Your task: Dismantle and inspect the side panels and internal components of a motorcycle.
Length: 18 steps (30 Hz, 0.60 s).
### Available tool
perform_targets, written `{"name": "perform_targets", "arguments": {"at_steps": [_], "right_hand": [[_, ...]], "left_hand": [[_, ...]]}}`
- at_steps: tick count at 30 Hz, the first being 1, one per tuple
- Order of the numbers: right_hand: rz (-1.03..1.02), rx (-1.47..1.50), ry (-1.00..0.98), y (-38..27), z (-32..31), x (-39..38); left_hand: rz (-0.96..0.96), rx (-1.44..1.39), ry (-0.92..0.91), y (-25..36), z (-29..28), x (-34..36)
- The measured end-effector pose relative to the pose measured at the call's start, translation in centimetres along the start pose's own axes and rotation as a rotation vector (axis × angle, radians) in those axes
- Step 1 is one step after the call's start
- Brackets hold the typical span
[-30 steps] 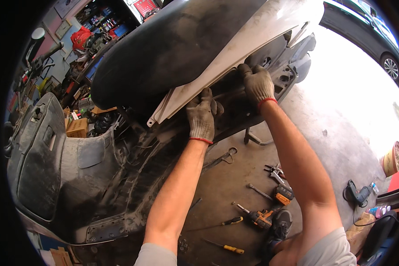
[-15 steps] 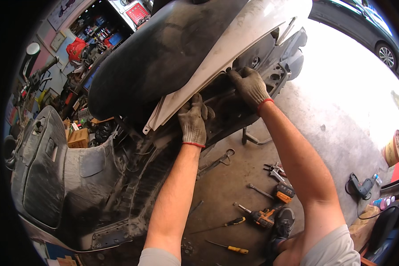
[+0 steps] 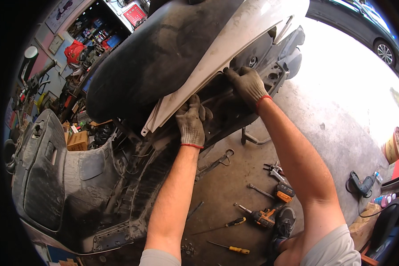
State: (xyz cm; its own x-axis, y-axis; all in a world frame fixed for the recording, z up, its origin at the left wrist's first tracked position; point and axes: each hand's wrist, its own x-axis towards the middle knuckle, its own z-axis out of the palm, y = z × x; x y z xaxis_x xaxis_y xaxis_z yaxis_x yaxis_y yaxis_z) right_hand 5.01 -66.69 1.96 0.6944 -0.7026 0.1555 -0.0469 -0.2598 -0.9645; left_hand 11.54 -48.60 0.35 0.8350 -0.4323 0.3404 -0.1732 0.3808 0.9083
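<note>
A scooter's dark seat [image 3: 142, 62] has a long white body panel [image 3: 204, 68] along its near edge. My left hand [image 3: 190, 117], in a soiled knit glove, is closed on that panel's lower edge near its narrow, tabbed end. Farther right along the same edge, my gloved right hand [image 3: 246, 84] has its fingers bent into the dark opening beneath the panel. What its fingertips hold there is too small and shadowed to make out. Exposed dark frame and a bracket [image 3: 277, 75] lie just right of that hand.
The scooter's dusty front section and footboard [image 3: 84, 177] fill the lower left. Drills [image 3: 261, 217], screwdrivers [image 3: 235, 248] and a wrench [image 3: 257, 190] lie on the concrete floor [image 3: 226, 186]. A cluttered workbench [image 3: 84, 75] stands behind. A dark car [image 3: 363, 31] is outside at upper right.
The view has shifted slightly, so scooter and hands appear further left, with the panel's narrow end lower. My right fingers look more curled toward the dark opening; my left hand stays at the panel edge.
</note>
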Motion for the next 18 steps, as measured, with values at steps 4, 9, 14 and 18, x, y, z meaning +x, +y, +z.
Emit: {"name": "perform_targets", "arguments": {"at_steps": [4, 9, 14, 18], "right_hand": [[0.044, -0.026, 0.033, -0.6, 0.2, 0.0], [0.016, -0.029, 0.050, -1.2, 0.1, -0.1], [0.027, -0.025, 0.014, -1.5, 0.3, 0.0], [-0.028, 0.055, -0.002, -1.1, -0.2, 0.2]], "left_hand": [[0.015, 0.006, -0.017, 0.1, 0.0, 0.0], [0.000, 0.017, 0.004, 0.2, 0.2, 0.0], [-0.021, 0.037, 0.021, 0.4, 0.2, -0.2], [0.002, 0.036, -0.018, 0.5, 0.1, -0.1]]}}
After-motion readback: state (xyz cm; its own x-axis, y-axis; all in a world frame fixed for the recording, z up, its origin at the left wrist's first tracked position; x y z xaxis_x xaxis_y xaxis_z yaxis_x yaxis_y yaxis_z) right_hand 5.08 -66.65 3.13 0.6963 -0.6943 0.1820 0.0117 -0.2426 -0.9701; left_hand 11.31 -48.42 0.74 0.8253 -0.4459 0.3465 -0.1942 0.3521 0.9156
